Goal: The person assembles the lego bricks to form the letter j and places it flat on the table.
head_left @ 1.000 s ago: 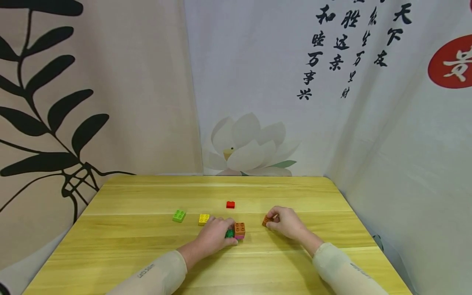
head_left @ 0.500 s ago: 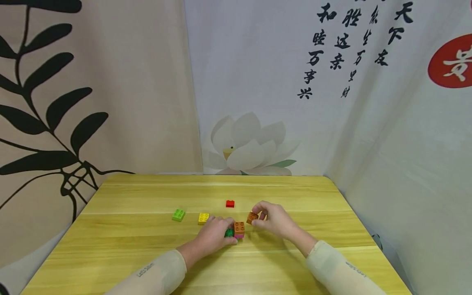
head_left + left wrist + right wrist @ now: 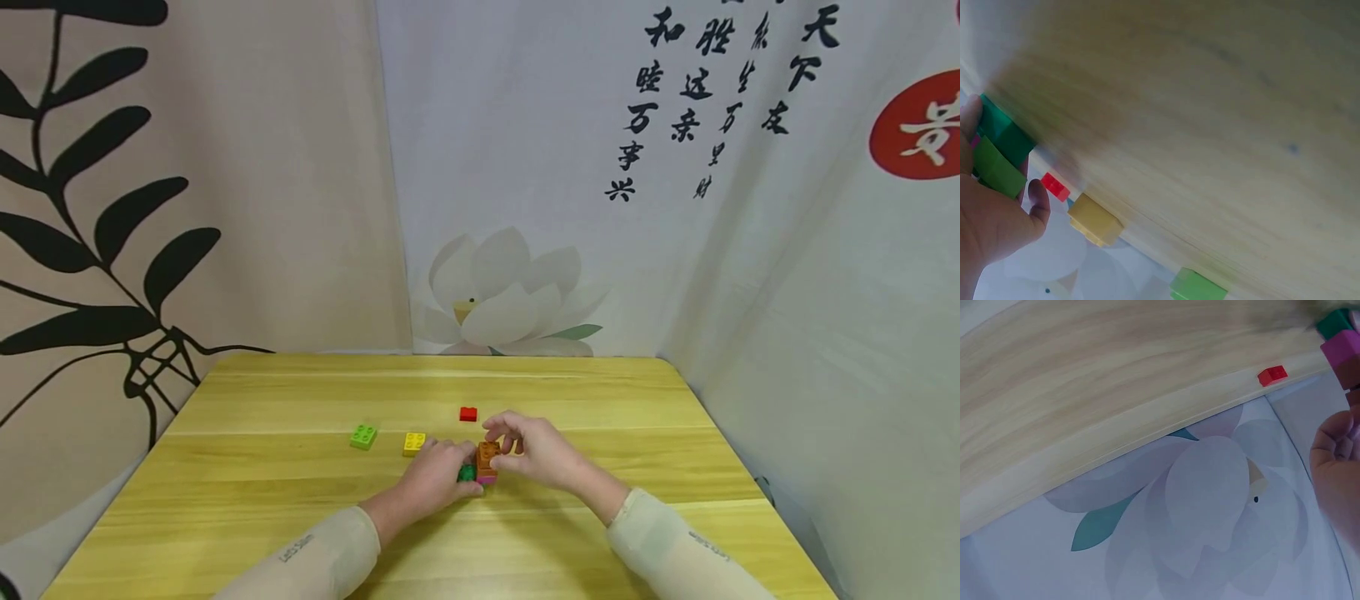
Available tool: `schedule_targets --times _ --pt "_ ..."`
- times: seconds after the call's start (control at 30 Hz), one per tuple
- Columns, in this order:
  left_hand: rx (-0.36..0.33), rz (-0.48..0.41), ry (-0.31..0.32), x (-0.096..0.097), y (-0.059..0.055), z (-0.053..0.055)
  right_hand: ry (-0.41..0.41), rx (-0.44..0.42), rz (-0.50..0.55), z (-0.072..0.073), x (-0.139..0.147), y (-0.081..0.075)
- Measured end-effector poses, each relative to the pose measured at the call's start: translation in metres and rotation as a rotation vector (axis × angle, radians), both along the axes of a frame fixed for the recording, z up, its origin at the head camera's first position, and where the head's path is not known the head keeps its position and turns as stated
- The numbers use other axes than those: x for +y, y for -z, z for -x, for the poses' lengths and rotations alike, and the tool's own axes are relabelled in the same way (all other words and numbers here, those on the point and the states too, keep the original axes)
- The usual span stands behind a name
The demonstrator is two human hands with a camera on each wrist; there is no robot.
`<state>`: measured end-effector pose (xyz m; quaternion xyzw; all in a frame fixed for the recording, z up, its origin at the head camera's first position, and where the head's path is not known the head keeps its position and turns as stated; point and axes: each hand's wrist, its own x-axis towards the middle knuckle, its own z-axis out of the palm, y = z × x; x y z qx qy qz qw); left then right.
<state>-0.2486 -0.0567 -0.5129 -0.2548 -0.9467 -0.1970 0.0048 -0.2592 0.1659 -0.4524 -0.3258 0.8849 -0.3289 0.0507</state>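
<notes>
My left hand (image 3: 435,479) grips a small stack of toy building bricks on the table. In it show a dark green brick (image 3: 1007,132), a lighter green brick (image 3: 997,167), a magenta brick (image 3: 1342,350) and an orange-brown brick (image 3: 1349,372) on the magenta one. My right hand (image 3: 542,452) pinches a second orange-brown brick (image 3: 488,451) between thumb and fingers. That brick is right over the stack's orange-brown one; a thin gap shows between the two in the right wrist view. Left fingers cover part of the stack in the head view.
A red brick (image 3: 468,414) lies behind the stack on the wooden table (image 3: 300,517). To the left are a yellow brick (image 3: 414,443) and a light green brick (image 3: 363,437). A printed curtain (image 3: 510,167) hangs behind the table's far edge.
My right hand has carried the orange-brown brick leftward from the table at the right to the top of the stack. My left hand has stayed at the stack.
</notes>
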Motion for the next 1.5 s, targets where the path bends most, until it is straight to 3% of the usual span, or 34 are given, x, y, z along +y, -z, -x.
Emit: schedule_targets --times 0.17,0.3,0.43,0.57,0.67,1.17,1.5 --pt "0.018 -0.007 0.004 0.001 0.001 0.0 0.046 -0.014 0.04 -0.002 0.0 0.002" --pt "0.007 -0.007 -0.003 0.001 0.0 0.0 0.162 -0.111 0.126 -0.002 0.002 0.006" --pt "0.0 -0.005 -0.009 0.001 0.001 0.001 0.25 -0.382 0.263 -0.001 0.007 0.012" --pt "0.002 0.005 -0.012 0.001 0.002 0.001 0.262 -0.695 0.372 -0.001 0.012 0.02" --pt "0.0 0.009 -0.017 0.001 0.002 0.001 0.243 -0.813 0.402 0.0 0.012 0.027" --pt "0.022 -0.012 -0.004 0.001 -0.003 -0.002 0.256 -0.948 0.42 0.001 0.005 0.032" --pt "0.015 -0.021 -0.002 0.001 -0.002 -0.002 0.256 -0.958 0.454 0.002 0.003 0.037"
